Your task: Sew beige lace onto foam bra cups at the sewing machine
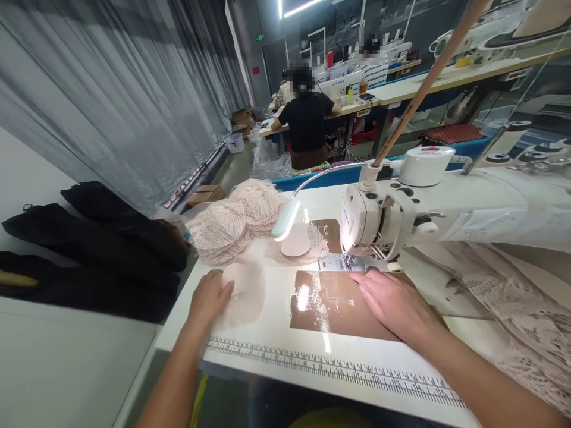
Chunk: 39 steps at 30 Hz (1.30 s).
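Note:
My left hand (209, 300) is at the left of the sewing table, its thumb and fingers closed on the edge of a sheer beige fabric piece with a pale rounded pad (241, 279). The piece is slightly blurred. Flat on shiny brown tape (328, 303) lies my right hand (390, 297), fingers stretched toward the needle area, with nothing visible in them. Just beyond the fingertips stands the presser foot (349, 261) of a white sewing machine (370, 220). Another pale rounded pad (295, 241) rests on sheer fabric left of the needle.
Stacked beige lace pieces (236, 220) lie at the table's back left. A lamp (286, 220) arches over the work. Lace fabric (513, 297) is heaped at right. A printed ruler (334, 368) runs along the front edge. A person in black (307, 122) sits ahead.

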Tool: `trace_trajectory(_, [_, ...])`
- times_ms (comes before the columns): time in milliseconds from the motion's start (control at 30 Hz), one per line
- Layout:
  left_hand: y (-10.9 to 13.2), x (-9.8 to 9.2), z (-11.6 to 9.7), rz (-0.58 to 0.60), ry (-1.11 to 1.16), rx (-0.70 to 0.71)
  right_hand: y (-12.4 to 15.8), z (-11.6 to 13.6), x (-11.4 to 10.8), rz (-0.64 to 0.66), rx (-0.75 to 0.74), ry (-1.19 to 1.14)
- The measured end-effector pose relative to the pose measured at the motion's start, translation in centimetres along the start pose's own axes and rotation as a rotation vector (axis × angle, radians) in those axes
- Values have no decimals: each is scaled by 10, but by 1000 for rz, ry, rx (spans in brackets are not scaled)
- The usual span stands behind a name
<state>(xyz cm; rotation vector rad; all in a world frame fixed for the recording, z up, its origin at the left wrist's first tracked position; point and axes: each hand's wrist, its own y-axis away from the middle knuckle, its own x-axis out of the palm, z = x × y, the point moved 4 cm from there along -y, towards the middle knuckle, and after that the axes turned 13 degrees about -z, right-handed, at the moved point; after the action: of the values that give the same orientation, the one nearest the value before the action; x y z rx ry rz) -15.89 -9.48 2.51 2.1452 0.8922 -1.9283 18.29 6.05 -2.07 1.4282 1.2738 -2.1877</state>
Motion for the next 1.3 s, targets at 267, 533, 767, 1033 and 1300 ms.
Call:
trace_trajectory(267, [47, 10, -63, 574, 1256, -202, -5, 4, -7, 77, 88, -25])
trace_trajectory(533, [24, 32, -162, 698, 993, 173, -3, 0, -27, -41, 330, -309])
trace_trajectory(767, [0, 50, -190, 809, 1005, 172, -3, 10, -34, -19, 118, -370])
trace_trajectory(1033, [-18, 74, -211, 973, 1078, 77, -3, 18, -24, 97, -4, -368])
trace_trajectory(1300, [-26, 82, -223, 713, 1172, 269, -4, 17, -25, 107, 32, -347])
